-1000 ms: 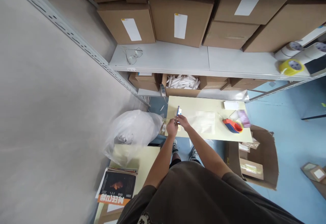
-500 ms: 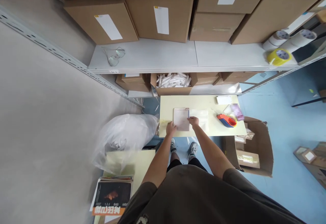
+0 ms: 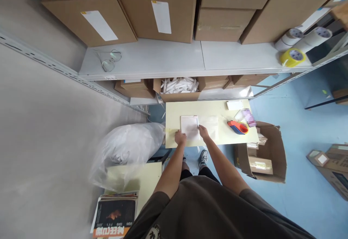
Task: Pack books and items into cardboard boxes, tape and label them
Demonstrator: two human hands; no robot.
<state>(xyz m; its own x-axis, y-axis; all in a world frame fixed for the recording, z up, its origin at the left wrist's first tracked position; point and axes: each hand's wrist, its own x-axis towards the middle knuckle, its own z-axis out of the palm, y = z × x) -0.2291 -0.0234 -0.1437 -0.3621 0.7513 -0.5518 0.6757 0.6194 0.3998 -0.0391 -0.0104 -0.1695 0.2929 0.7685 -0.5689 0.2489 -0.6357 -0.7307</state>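
Note:
A flat, pale, book-like item (image 3: 189,126) lies on the cream table (image 3: 174,114), too small to name exactly. At its lower left corner, my left hand (image 3: 180,137) is closed on the edge. My right hand (image 3: 203,131) pinches the opposite edge, on the right. Under and beside the right hand a clear plastic sleeve (image 3: 213,125) is spread flat. Farther right on the tabletop sits a red and blue tape dispenser (image 3: 238,127), with a blurred purple thing (image 3: 248,117) by it and a small white stack (image 3: 234,105) behind.
An open carton (image 3: 278,152) with parcels stands right of the table. At left are a translucent plastic bag (image 3: 130,141) and a magazine stack (image 3: 115,212). The shelf (image 3: 163,58) ahead carries cartons, glasses (image 3: 111,61) and a yellow tape roll (image 3: 292,57).
The whole view has shifted slightly as the head moved. Both hands stay at the pale item's edges, the right one a little lower along its side. The item remains on the table.

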